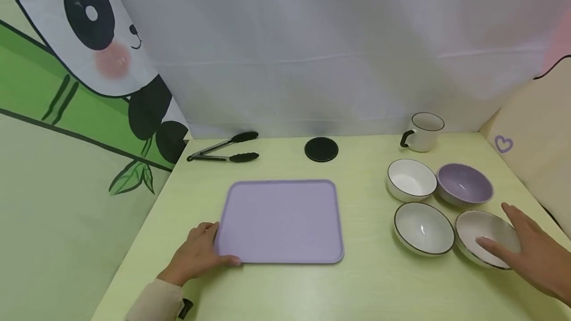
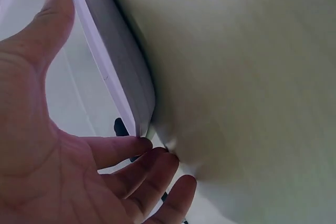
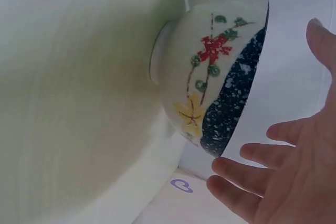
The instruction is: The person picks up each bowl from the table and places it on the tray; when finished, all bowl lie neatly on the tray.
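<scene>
A purple rectangular tray lies on the table. My left hand is at its near left corner, the thumb along the front edge and the fingers by the left side. In the left wrist view, the fingertips touch the tray's corner. My right hand hovers with spread fingers over the right side of the near right bowl. Seen from the right wrist, this bowl is white outside, with red and yellow flowers and a speckled dark blue band. Nothing is held in that hand.
Beside that bowl sit a white bowl, a smaller white bowl and a purple bowl. Behind them stands a white mug. Black-tipped tongs and a black round coaster lie along the back edge.
</scene>
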{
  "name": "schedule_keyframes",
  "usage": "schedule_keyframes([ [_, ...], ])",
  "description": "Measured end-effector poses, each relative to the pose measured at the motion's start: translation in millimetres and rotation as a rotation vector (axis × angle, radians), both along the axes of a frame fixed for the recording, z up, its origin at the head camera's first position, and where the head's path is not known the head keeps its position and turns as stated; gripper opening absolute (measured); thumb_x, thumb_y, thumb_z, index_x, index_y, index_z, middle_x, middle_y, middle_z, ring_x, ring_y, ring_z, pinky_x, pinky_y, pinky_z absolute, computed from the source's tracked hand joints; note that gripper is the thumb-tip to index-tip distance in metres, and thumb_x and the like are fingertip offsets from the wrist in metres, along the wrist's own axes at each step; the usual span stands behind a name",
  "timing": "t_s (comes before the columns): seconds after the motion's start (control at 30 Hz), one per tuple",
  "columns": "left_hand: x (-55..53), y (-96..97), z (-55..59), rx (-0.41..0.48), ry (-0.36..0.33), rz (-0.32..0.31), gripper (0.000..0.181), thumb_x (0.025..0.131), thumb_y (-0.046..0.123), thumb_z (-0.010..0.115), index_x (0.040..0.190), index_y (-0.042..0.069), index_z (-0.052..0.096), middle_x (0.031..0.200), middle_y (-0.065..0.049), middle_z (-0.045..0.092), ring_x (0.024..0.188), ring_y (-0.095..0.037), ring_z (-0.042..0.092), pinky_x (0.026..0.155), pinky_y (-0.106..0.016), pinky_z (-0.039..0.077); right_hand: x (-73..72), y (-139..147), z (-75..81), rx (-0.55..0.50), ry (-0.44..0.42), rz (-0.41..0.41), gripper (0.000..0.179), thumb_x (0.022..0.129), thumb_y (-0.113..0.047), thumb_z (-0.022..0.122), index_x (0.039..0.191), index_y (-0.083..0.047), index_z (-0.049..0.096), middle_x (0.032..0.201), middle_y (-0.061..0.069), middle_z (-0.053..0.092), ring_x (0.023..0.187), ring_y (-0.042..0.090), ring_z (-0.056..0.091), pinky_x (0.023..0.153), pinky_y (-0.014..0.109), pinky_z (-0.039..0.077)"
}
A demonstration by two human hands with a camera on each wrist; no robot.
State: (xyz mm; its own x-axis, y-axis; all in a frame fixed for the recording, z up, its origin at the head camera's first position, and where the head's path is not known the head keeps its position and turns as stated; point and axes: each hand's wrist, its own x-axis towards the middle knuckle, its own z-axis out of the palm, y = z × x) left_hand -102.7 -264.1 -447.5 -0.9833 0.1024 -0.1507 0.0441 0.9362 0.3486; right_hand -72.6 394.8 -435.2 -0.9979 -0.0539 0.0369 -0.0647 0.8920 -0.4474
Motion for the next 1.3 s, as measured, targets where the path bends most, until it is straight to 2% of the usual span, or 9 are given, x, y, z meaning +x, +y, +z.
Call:
schedule_keyframes([
  [0.2, 0.7, 1.1, 0.3, 0.029, -0.014, 0.023, 0.126, 0.057, 0.068, 0.087, 0.144, -0.011, 0.043, 0.133, -0.027, 0.045, 0.118, -0.041, 0.045, 0.091, -0.054, 0.047, 8.0, 2, -9.5, -0.013, -0.063, 0.008, 0.101, 0.097, -0.041, 0.064, 0.156, 0.007, -0.003, 0.145, 0.048, 0.018, 0.114, 0.063, 0.036, 0.086, 0.069, 0.032],
  [0.3, 0.4, 2.1, -0.9, 0.040, -0.038, 0.027, 0.126, 0.056, 0.064, 0.090, 0.141, -0.015, 0.043, 0.125, -0.028, 0.046, 0.111, -0.039, 0.048, 0.091, -0.054, 0.046, 7.7, 3, -11.5, -0.013, -0.040, 0.038, 0.105, 0.091, -0.037, 0.073, 0.154, 0.011, 0.004, 0.135, 0.044, 0.032, 0.101, 0.055, 0.045, 0.075, 0.045, 0.044],
  [0.43, -3.1, 4.1, 0.3, 0.040, -0.065, 0.029, 0.122, 0.055, 0.059, 0.093, 0.134, -0.020, 0.046, 0.112, -0.027, 0.049, 0.098, -0.033, 0.052, 0.089, -0.051, 0.047, 6.9, 2, -15.8, -0.051, 0.036, 0.073, 0.100, 0.076, -0.030, 0.089, 0.140, 0.010, 0.024, 0.113, 0.029, 0.042, 0.088, 0.029, 0.051, 0.059, 0.022, 0.036],
  [0.57, -2.4, 4.0, 1.1, 0.021, -0.076, 0.031, 0.119, 0.054, 0.058, 0.093, 0.131, -0.021, 0.049, 0.106, -0.023, 0.051, 0.091, -0.029, 0.052, 0.086, -0.049, 0.048, 5.7, 2, -20.4, -0.082, 0.072, 0.087, 0.097, 0.063, -0.026, 0.096, 0.126, 0.007, 0.029, 0.106, 0.023, 0.044, 0.082, 0.011, 0.045, 0.057, 0.024, 0.038],
  [0.67, -0.6, 3.1, 1.7, 0.018, -0.081, 0.027, 0.116, 0.057, 0.059, 0.092, 0.132, -0.019, 0.050, 0.102, -0.019, 0.052, 0.089, -0.027, 0.052, 0.083, -0.047, 0.049, 6.9, 4, -23.7, -0.090, 0.064, 0.081, 0.111, 0.062, -0.024, 0.096, 0.138, 0.012, 0.023, 0.116, 0.035, 0.042, 0.091, 0.028, 0.049, 0.063, 0.020, 0.036],
  [0.77, 0.7, 2.6, 2.7, 0.026, -0.085, 0.025, 0.113, 0.061, 0.059, 0.090, 0.134, -0.016, 0.050, 0.100, -0.016, 0.054, 0.087, -0.025, 0.052, 0.081, -0.046, 0.048, 7.8, 4, -26.7, -0.091, 0.037, 0.065, 0.129, 0.067, -0.025, 0.093, 0.151, 0.015, 0.003, 0.138, 0.048, 0.025, 0.113, 0.055, 0.038, 0.096, 0.033, 0.038],
  [0.83, 0.8, 2.6, 2.9, 0.037, -0.086, 0.026, 0.112, 0.062, 0.058, 0.090, 0.136, -0.015, 0.049, 0.099, -0.015, 0.055, 0.087, -0.024, 0.053, 0.081, -0.045, 0.049, 8.0, 3, -27.7, -0.089, 0.026, 0.053, 0.135, 0.071, -0.027, 0.091, 0.152, 0.014, -0.009, 0.146, 0.050, 0.008, 0.125, 0.064, 0.022, 0.112, 0.049, 0.020],
  [1.0, 0.7, 3.2, 4.0, 0.045, -0.095, 0.034, 0.111, 0.063, 0.057, 0.090, 0.137, -0.015, 0.049, 0.096, -0.014, 0.056, 0.084, -0.024, 0.054, 0.079, -0.046, 0.048, 6.9, 0, -29.6, -0.103, 0.044, 0.047, 0.135, 0.070, -0.027, 0.091, 0.153, 0.012, -0.008, 0.148, 0.049, 0.005, 0.133, 0.065, 0.011, 0.111, 0.060, 0.000],
  [1.3, 0.7, 2.7, 4.1, 0.078, -0.095, 0.035, 0.107, 0.062, 0.054, 0.091, 0.134, -0.015, 0.051, 0.093, -0.014, 0.055, 0.083, -0.024, 0.052, 0.077, -0.044, 0.048, 4.2, -4, -28.5, -0.122, 0.081, 0.002, 0.133, 0.067, -0.024, 0.094, 0.152, 0.016, 0.001, 0.133, 0.053, 0.025, 0.111, 0.062, 0.031, 0.085, 0.072, 0.028],
])
